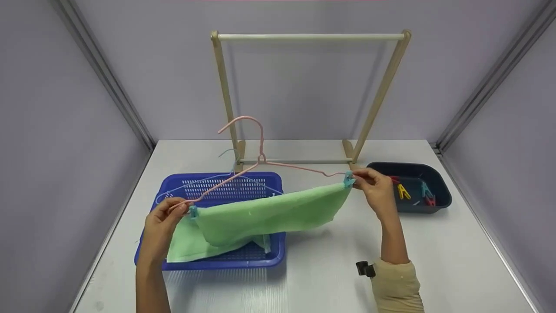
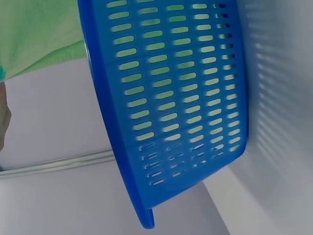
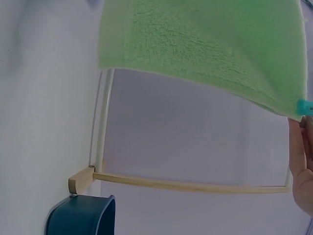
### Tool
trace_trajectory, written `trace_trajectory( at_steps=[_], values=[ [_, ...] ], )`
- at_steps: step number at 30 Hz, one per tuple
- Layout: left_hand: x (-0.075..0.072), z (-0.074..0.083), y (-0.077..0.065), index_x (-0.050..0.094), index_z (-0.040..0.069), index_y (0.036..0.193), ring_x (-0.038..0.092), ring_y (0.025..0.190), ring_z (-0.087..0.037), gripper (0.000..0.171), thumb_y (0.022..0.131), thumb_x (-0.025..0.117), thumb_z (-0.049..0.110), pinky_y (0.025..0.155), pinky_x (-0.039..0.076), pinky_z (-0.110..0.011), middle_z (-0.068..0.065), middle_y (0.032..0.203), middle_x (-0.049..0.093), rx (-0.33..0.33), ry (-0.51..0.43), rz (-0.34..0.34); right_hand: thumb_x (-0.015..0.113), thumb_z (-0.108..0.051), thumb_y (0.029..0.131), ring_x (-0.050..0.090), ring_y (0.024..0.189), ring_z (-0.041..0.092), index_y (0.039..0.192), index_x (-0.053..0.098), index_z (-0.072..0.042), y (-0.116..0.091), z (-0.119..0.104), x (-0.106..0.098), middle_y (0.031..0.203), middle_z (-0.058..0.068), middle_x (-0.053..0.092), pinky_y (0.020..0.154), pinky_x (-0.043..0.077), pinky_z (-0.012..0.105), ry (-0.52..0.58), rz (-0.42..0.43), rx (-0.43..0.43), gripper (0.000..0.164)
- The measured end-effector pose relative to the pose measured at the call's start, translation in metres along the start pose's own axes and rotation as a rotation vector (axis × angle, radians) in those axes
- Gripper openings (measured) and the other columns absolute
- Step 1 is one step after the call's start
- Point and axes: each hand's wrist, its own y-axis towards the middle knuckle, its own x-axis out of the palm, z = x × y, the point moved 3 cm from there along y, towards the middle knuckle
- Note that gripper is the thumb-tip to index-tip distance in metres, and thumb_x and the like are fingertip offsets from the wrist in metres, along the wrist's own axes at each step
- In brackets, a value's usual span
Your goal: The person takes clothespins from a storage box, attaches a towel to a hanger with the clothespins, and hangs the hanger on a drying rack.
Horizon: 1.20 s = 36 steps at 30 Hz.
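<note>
A pink hanger (image 1: pixel 261 157) is held up between both hands in the head view, its hook pointing upward. From it hangs a light green towel (image 1: pixel 278 213), fixed by a teal clothespin (image 1: pixel 193 211) at the left corner and another teal clothespin (image 1: pixel 348 179) at the right. My left hand (image 1: pixel 163 221) pinches the hanger's left end beside its clothespin. With thumb and fingers, my right hand (image 1: pixel 377 189) grips the right end, higher than the left. In the right wrist view the towel (image 3: pixel 205 54) shows a fluffy texture near the right hand (image 3: pixel 301 161).
Below the towel stands a blue basket (image 1: pixel 278 261) with more green cloth (image 1: pixel 184 243) and a light blue hanger (image 1: pixel 232 174). A wooden rack (image 1: pixel 223 82) with a white top bar (image 1: pixel 310 37) rises behind. At right, a dark tray (image 1: pixel 410 167) holds several coloured clothespins (image 1: pixel 403 191).
</note>
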Motion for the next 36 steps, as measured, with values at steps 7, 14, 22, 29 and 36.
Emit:
trace_trajectory(
  at_steps=[7, 14, 22, 29, 36],
  values=[
    [-0.003, -0.007, 0.001, 0.054, -0.015, 0.098, 0.063, 0.079, -0.022, 0.022, 0.088, 0.061, 0.004, 0.076, 0.050, -0.033, -0.014, 0.086, 0.060, 0.000, -0.006, 0.107, 0.058, 0.011, 0.085, 0.064, 0.074, 0.011, 0.094, 0.062, 0.014, -0.002, 0.002, -0.001, 0.092, 0.023, 0.063, 0.069, 0.052, 0.029, -0.008, 0.021, -0.001, 0.011],
    [-0.002, -0.013, 0.001, 0.058, -0.011, 0.102, 0.064, 0.083, -0.023, 0.022, 0.087, 0.061, 0.005, 0.076, 0.050, -0.031, -0.014, 0.090, 0.060, -0.075, -0.082, 0.228, 0.059, 0.012, 0.084, 0.065, 0.073, 0.010, 0.094, 0.062, 0.014, -0.003, 0.003, -0.001, 0.091, 0.025, 0.063, 0.068, 0.052, 0.028, -0.013, 0.030, -0.004, 0.011],
    [0.009, -0.017, 0.001, 0.057, -0.006, 0.099, 0.065, 0.085, -0.023, 0.012, 0.087, 0.058, -0.002, 0.078, 0.048, -0.029, -0.015, 0.090, 0.063, -0.071, -0.599, 0.419, 0.058, 0.012, 0.083, 0.065, 0.074, 0.011, 0.095, 0.062, 0.015, -0.005, 0.003, -0.002, 0.091, 0.025, 0.063, 0.068, 0.052, 0.029, 0.005, 0.065, -0.011, 0.012],
    [0.021, -0.017, -0.001, 0.058, -0.005, 0.094, 0.063, 0.088, -0.024, 0.012, 0.083, 0.063, -0.003, 0.082, 0.046, -0.031, -0.017, 0.091, 0.064, -0.098, -0.871, 0.514, 0.060, 0.011, 0.083, 0.064, 0.073, 0.008, 0.096, 0.063, 0.014, -0.008, -0.001, -0.005, 0.091, 0.023, 0.063, 0.066, 0.052, 0.027, -0.013, 0.128, -0.017, 0.014],
    [0.030, -0.023, -0.002, 0.062, -0.002, 0.093, 0.061, 0.087, -0.022, 0.010, 0.083, 0.064, -0.001, 0.082, 0.047, -0.035, -0.013, 0.091, 0.064, -0.149, -0.882, 0.531, 0.062, 0.008, 0.083, 0.063, 0.074, 0.005, 0.097, 0.064, 0.013, -0.011, -0.004, -0.008, 0.092, 0.025, 0.063, 0.066, 0.051, 0.022, -0.057, 0.186, -0.042, 0.015]
  ],
)
